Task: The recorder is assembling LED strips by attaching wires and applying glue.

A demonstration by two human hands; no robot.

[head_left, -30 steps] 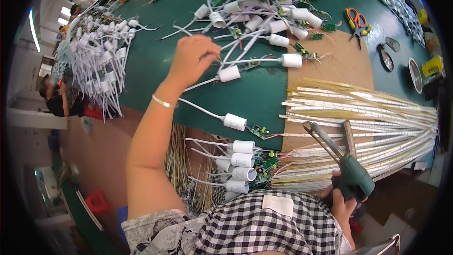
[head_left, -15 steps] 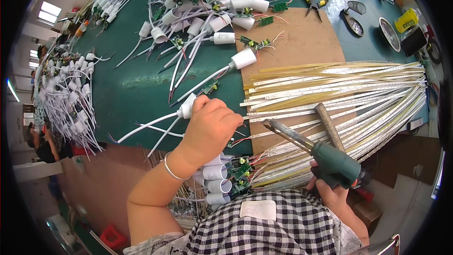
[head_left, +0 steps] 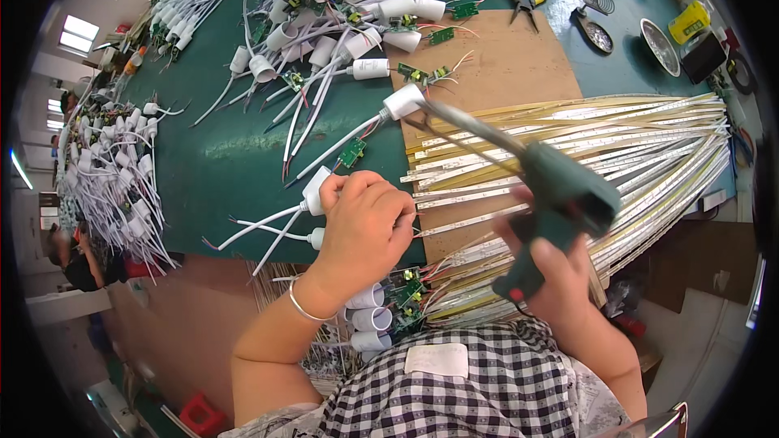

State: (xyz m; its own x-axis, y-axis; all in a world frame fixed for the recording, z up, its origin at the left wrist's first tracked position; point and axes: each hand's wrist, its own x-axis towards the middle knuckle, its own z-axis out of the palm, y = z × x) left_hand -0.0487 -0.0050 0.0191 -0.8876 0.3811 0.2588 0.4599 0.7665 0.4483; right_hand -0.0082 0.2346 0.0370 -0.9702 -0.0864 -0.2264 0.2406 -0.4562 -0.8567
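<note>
Head view — right grip (head_left: 561, 277) wrapping one soldering gun (head_left: 561, 182), left grip (head_left: 363, 223) curled — hold unclear

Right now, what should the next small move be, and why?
Probably easing the green soldering gun toward the left hand. The right hand already grips it, but its tip appears near a white socket, beyond the left hand, whose fingers are curled near the ends of the strips. What they may be pinching is hidden.
</note>
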